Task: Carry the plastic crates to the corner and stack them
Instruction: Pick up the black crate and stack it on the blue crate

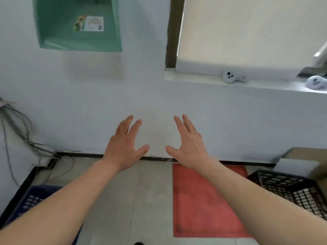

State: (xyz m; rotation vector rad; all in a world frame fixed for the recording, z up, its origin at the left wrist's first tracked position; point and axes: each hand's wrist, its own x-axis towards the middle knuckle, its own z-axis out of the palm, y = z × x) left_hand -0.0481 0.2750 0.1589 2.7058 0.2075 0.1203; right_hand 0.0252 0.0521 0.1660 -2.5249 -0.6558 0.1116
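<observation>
Both my hands are stretched out in front of me toward a white wall, palms down, fingers spread, holding nothing. My left hand [124,145] and my right hand [188,145] hover side by side, a small gap between the thumbs. A dark blue plastic crate [31,200] stands on the floor at the lower left, partly hidden under my left forearm. At the lower right a black latticed plastic crate [290,187] sits on the floor beside my right forearm. Neither hand touches a crate.
A red mat [200,206] lies on the grey tiled floor between the crates. Loose cables [19,135] hang in the left corner. A cardboard box [307,156] stands behind the black crate. A window ledge [203,82] carries two white controllers. A green recess [77,25] is in the wall.
</observation>
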